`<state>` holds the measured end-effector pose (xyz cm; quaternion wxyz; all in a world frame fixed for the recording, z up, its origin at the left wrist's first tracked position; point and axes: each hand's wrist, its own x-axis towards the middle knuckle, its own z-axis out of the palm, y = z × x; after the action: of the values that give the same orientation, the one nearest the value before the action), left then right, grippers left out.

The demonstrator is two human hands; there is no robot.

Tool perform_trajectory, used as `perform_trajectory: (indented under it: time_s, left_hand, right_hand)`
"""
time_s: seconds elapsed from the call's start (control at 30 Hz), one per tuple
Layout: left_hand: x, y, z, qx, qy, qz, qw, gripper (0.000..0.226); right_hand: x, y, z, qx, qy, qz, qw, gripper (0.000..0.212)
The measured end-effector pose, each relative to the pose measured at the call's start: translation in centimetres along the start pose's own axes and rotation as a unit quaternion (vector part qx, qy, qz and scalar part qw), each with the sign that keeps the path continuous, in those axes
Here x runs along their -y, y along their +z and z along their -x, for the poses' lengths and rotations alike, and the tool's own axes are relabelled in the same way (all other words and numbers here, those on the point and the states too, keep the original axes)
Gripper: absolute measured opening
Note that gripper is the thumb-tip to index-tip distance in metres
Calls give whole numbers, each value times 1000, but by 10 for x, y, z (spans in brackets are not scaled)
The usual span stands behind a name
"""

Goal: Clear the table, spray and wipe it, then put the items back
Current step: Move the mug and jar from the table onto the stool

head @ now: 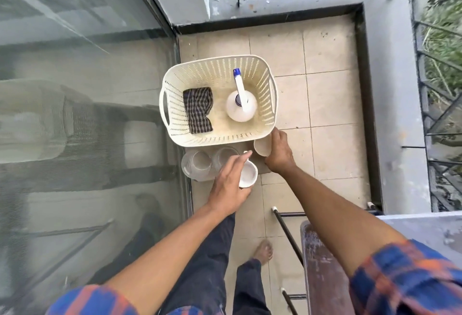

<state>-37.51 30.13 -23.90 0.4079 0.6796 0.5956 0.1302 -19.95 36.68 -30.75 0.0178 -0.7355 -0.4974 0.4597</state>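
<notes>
A cream perforated basket (265, 74) stands on the tiled floor. Inside it lie a dark checked cloth (198, 109) and a white spray bottle (241, 104) with a blue nozzle. Just in front of the basket, two clear glass jars (200, 164) stand side by side on a flat brown piece. My left hand (228, 184) grips a white cup (248, 174) beside the jars. My right hand (280, 150) holds a cream cup (262, 145) tilted against the basket's near right corner. The table (322, 272) shows at lower right, its brown top worn.
A glass door (87, 114) runs along the left. A grey parapet (397, 114) with black railing closes the balcony on the right and far side. My bare foot (263, 252) and dark trousers are below. The table's black legs (287, 232) stick out.
</notes>
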Motion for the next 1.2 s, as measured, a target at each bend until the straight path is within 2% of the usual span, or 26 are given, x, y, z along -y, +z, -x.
perform_trajectory:
  time_s: [0.07,0.17,0.3,0.43,0.57,0.67,0.87,1.07,1.2]
  left_hand:
    - [-3,14,-5,19,28,-32,999,82]
    - [-6,31,-12,55,68,-104,991,77]
    - [-7,45,-21,86,110,-245,959,81]
    - [-7,48,-30,103,115,-330,931,75]
    - [-2,44,-38,110,75,-380,915,74]
    - [2,44,-44,99,46,-392,913,72]
    - [1,51,-52,78,-1,-384,920,67]
    - [-4,62,-61,55,-88,-346,932,78]
    - [-3,68,-63,28,-128,-328,936,81]
  right_hand:
    - [-3,-9,1,6,7,-37,999,99]
    - [-11,-26,6,2,61,-113,992,99]
    - [-29,-43,15,3,93,-112,989,90]
    - [-39,-45,20,27,124,-111,986,75]
    - [-33,-33,15,46,117,-147,981,61]
    - [-25,-22,9,43,96,-143,984,52]
    - [-17,-13,-4,11,99,-99,990,50]
    - [-17,-15,-16,-36,110,-81,990,43]
    - [-21,-19,-18,-32,121,-95,988,47]
